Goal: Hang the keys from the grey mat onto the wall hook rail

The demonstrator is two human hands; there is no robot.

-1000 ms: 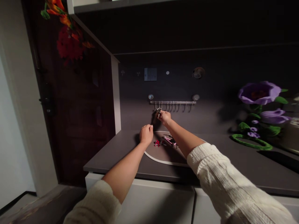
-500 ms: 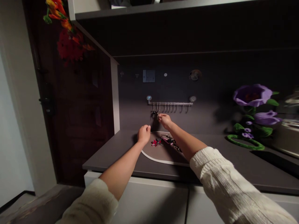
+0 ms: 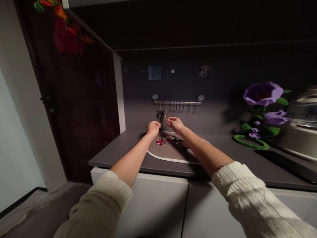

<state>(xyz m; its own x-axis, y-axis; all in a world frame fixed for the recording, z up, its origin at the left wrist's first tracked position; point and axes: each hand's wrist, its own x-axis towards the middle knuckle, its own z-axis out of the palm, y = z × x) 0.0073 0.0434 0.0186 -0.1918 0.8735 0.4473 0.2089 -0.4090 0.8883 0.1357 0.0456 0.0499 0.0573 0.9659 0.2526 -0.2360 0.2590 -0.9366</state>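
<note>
A bunch of keys (image 3: 162, 115) hangs from hooks near the left end of a clear wall rail (image 3: 178, 102). My right hand (image 3: 175, 124) is just right of the keys, fingers stretched towards them and slightly apart. Below and left of the keys is my left hand (image 3: 153, 128), its thumb and fingers pressed together; whatever may be in that pinch is too small to make out. Under both hands, a brown mat (image 3: 170, 154) with a white rim bears a red trinket (image 3: 161, 142) and a dark cluster of keys or key rings (image 3: 178, 140), partly behind my right forearm.
Purple artificial flowers (image 3: 264, 96) with a green looped base stand right on the grey counter (image 3: 223, 165), near a large pale container (image 3: 300, 132) and a flat black object (image 3: 284, 163). A cabinet underside (image 3: 185, 23) overhangs. A dark door (image 3: 81, 115) is left.
The view has tilted down a little. My left hand has come up closer to the hanging keys. My right hand has drawn slightly down and right from them; they stay on the rail.
</note>
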